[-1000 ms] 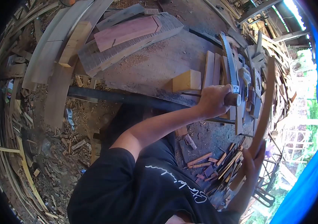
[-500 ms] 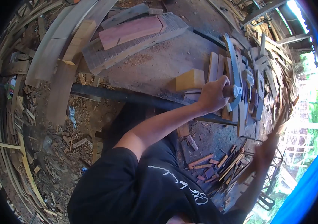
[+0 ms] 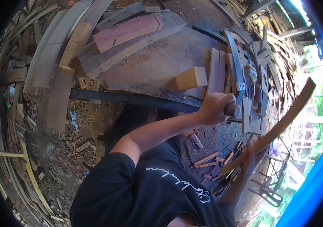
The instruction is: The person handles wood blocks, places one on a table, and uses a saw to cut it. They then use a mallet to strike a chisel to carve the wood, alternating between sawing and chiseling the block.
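Observation:
My left hand (image 3: pixel 215 109) is wrapped round the wooden handle (image 3: pixel 232 110) of a curved saw. The long toothed saw blade (image 3: pixel 234 56) points away from me, over wood strips on the workbench. Off the bench's right side, my right hand (image 3: pixel 249 154) grips a long, slightly curved wooden strip (image 3: pixel 277 133). Its upper end rises to the right and its lower end slants down over scraps on the ground. A yellowish wood block (image 3: pixel 191 78) sits on the bench close to my left hand.
Far left on the workbench (image 3: pixel 146 72) lie a thick beam (image 3: pixel 131 47), a reddish board (image 3: pixel 127 33) and long planks (image 3: pixel 51 56). Several narrow strips (image 3: pixel 215 72) and a tool (image 3: pixel 251 72) lie at its right. Offcuts (image 3: pixel 207 160) and shavings cover the ground.
My left hand and the saw have come slightly toward me. The right hand, blurred before, has moved left, and the wooden strip in it now shows clearly.

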